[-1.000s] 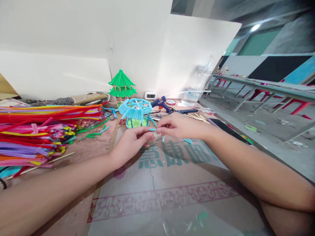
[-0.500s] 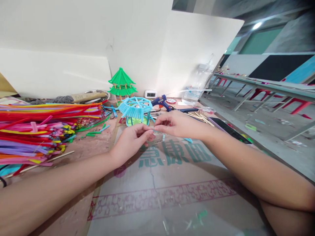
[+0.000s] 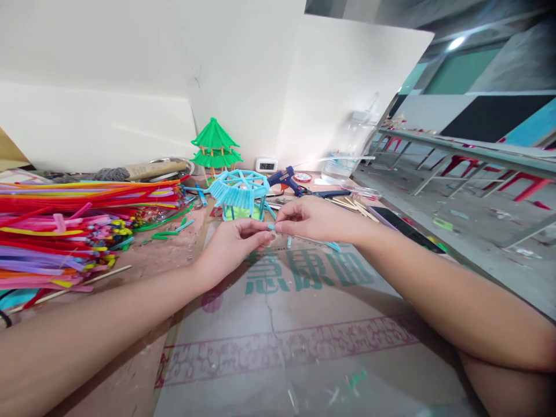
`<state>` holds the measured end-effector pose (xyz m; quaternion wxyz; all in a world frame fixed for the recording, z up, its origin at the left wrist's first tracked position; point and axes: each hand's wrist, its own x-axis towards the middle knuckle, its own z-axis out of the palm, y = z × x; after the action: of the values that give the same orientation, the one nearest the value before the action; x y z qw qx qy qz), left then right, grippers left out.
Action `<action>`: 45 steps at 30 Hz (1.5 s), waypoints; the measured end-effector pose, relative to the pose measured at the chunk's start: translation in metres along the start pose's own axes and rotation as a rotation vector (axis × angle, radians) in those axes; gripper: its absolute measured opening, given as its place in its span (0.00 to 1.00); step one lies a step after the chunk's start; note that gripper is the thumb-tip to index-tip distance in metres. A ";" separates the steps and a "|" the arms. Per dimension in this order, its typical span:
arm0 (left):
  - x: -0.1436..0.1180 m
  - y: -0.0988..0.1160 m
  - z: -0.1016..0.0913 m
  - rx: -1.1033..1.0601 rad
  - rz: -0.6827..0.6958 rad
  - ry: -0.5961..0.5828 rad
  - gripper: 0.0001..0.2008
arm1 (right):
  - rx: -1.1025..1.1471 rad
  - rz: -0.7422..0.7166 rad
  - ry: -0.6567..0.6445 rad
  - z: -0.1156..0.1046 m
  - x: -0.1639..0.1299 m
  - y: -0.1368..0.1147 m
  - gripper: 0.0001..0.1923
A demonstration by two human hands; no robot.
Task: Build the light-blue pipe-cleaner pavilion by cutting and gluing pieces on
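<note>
Pinching one short blue piece (image 3: 271,227) between two hands' fingers (image 3: 266,234), beside one blue pavilion (image 3: 240,194)

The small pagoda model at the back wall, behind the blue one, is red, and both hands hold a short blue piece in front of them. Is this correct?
Not quite. In the head view the pagoda at the wall is green, not red. It does stand behind the blue model, and the left hand and right hand do pinch a short blue piece between them.
</note>
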<state>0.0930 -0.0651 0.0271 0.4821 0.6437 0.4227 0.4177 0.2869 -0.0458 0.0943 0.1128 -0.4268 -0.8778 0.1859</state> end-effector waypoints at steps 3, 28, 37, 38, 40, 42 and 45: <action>0.000 0.001 0.000 0.000 -0.010 0.008 0.11 | 0.000 0.005 -0.006 0.000 0.000 0.000 0.11; -0.001 0.000 -0.002 0.026 0.040 -0.033 0.14 | -0.007 -0.007 -0.024 0.003 0.000 0.000 0.13; 0.000 -0.001 0.000 0.016 0.015 -0.026 0.15 | -0.021 -0.012 -0.047 -0.006 -0.003 0.000 0.14; 0.000 -0.001 0.000 0.013 0.011 -0.026 0.15 | -0.018 -0.010 -0.048 -0.006 -0.004 0.000 0.14; 0.001 -0.001 0.000 0.007 0.002 -0.024 0.15 | -0.011 -0.007 -0.050 -0.006 -0.004 0.001 0.14; 0.001 0.000 0.000 0.004 -0.005 -0.016 0.15 | -0.004 -0.009 -0.051 -0.007 -0.004 0.000 0.13; 0.001 0.001 0.000 0.005 -0.005 -0.005 0.15 | -0.010 -0.011 -0.049 -0.007 -0.004 -0.001 0.13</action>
<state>0.0931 -0.0643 0.0282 0.4826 0.6451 0.4241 0.4137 0.2912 -0.0480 0.1014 0.0903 -0.4178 -0.8835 0.1914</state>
